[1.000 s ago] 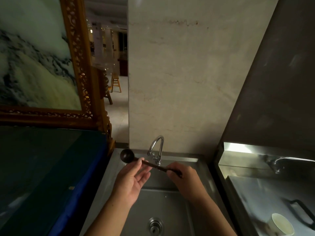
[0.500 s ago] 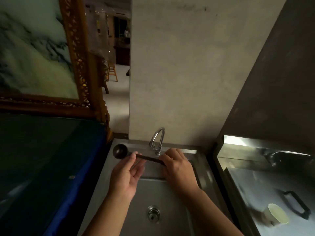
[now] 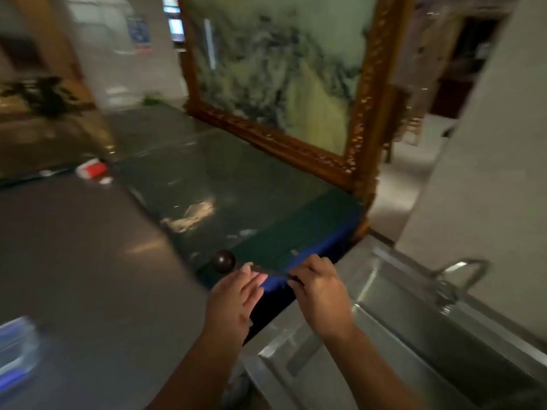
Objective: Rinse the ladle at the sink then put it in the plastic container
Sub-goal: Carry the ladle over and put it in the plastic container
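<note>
Ladle (image 3: pixel 224 261) is held level, off the sink (image 3: pixel 381 318) and over the counter edge to its left; bowl end points left, thin dark handle runs right. Right hand (image 3: pixel 318 287) is pinched closed on the handle's far end. Left hand (image 3: pixel 236 294) lies under or against the mid-handle with fingers (image 3: pixel 251 272) extended and loose; a firm grip cannot be confirmed, since the frame is motion-blurred. Faucet (image 3: pixel 461 275) sits well to the right, no water visible. Step judged: rinse finished, transfer to container in hand. A blurred translucent blue-trimmed object (image 3: pixel 14 350) at far lower left is possibly the plastic container; not certain. Next move: ladle to be carried left across the grey counter (image 3: pixel 74 261), bowl end kept clear of the surface, then lowered into the container and released.
</note>
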Tool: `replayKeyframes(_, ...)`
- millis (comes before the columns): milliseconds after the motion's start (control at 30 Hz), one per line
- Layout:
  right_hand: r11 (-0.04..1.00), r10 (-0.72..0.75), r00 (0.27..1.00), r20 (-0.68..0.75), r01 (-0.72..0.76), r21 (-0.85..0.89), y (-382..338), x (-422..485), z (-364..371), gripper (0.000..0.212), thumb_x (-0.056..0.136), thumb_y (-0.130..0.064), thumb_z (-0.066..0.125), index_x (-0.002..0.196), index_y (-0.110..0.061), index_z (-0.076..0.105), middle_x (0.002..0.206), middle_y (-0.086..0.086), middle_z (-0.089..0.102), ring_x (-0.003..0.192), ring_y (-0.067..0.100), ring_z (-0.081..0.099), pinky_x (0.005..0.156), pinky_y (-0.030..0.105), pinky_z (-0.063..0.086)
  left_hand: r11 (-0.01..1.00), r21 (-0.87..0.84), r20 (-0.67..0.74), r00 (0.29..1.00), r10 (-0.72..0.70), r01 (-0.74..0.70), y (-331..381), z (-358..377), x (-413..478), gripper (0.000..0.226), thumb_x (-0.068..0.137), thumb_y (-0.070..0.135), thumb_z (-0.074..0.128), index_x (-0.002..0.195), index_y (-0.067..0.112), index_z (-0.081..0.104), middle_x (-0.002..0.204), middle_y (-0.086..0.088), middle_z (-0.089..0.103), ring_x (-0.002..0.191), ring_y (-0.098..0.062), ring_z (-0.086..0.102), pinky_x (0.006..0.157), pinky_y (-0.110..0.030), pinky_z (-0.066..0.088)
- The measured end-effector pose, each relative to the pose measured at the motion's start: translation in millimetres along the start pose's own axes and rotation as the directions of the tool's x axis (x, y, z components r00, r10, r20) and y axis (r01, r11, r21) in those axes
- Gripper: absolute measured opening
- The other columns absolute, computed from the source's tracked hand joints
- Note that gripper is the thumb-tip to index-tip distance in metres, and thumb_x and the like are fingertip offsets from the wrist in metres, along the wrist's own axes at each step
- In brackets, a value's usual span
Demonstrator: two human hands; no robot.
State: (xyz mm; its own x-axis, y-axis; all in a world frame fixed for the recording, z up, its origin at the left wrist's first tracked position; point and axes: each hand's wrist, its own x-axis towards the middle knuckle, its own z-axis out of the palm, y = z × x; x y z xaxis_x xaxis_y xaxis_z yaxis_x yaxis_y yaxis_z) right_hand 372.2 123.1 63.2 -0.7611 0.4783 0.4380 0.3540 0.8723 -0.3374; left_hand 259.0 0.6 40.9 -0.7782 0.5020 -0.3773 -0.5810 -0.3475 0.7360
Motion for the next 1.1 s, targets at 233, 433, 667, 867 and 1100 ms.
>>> replayKeyframes(233, 0.922, -0.344, 0.933, 0.103, 0.316, 0.223, -102.1, 23.8, 55.4, 0.011, 0.080, -0.020, 0.070, 0.086, -0.012, 0.071, 0.089, 0.006, 0.062, 0.083, 0.029, 0.058, 0.070, 0.039, 0.053, 0.967, -0.106, -0.293, 0.937, 0.192, -0.232, 67.1, -90.5, -51.7, 0.007, 0.094, 0.007, 0.057, 0.093, 0.005, 0.063, 0.067, -0.006, 0.075, 0.070, -0.016, 0.075, 0.057, -0.024, 0.059)
replayKeyframes(433, 0.803, -0.544, 0.832, 0.111, 0.478, 0.356, -209.7, 12.3, 85.8, 0.007, 0.082, -0.020, 0.066, 0.087, -0.016, 0.068, 0.092, 0.002, 0.061, 0.088, 0.023, 0.056, 0.072, 0.038, 0.051, 0.919, -0.155, -0.470, 0.845, 0.254, -0.363, 113.1, -179.0, -96.6, 0.010, 0.095, 0.009, 0.056, 0.099, 0.010, 0.065, 0.091, -0.010, 0.076, 0.079, -0.017, 0.076, 0.071, -0.031, 0.051)
replayKeyframes(667, 0.726, -0.647, 0.751, 0.135, 0.551, 0.411, -317.0, -4.7, 129.3, 0.013, 0.087, -0.027, 0.063, 0.096, -0.022, 0.070, 0.096, -0.002, 0.060, 0.092, 0.016, 0.053, 0.075, 0.028, 0.047, 0.891, -0.193, -0.553, 0.796, 0.247, -0.411, 161.4, -276.5, -128.4, 0.012, 0.094, 0.011, 0.057, 0.098, 0.009, 0.068, 0.083, -0.006, 0.078, 0.084, -0.018, 0.075, 0.059, -0.026, 0.055)
replayKeyframes(867, 0.706, -0.657, 0.747, 0.105, 0.560, 0.433, -407.0, -20.0, 164.9, 0.006, 0.082, -0.023, 0.066, 0.080, -0.019, 0.069, 0.082, 0.000, 0.059, 0.080, 0.019, 0.053, 0.069, 0.032, 0.043, 0.878, -0.257, -0.533, 0.817, 0.219, -0.403, 210.5, -361.1, -145.5, 0.013, 0.094, 0.009, 0.059, 0.103, 0.006, 0.066, 0.093, -0.016, 0.076, 0.079, -0.021, 0.076, 0.056, -0.027, 0.060)
replayKeyframes(1100, 0.676, -0.695, 0.715, 0.083, 0.609, 0.415, -464.6, -21.6, 196.0, 0.003, 0.080, -0.014, 0.071, 0.080, -0.017, 0.069, 0.083, 0.003, 0.058, 0.079, 0.023, 0.054, 0.069, 0.031, 0.043, 0.865, -0.325, -0.549, 0.821, 0.156, -0.382, 241.1, -418.5, -141.5, 0.009, 0.092, 0.007, 0.061, 0.096, 0.003, 0.068, 0.077, -0.013, 0.076, 0.071, -0.020, 0.076, 0.054, -0.025, 0.060)
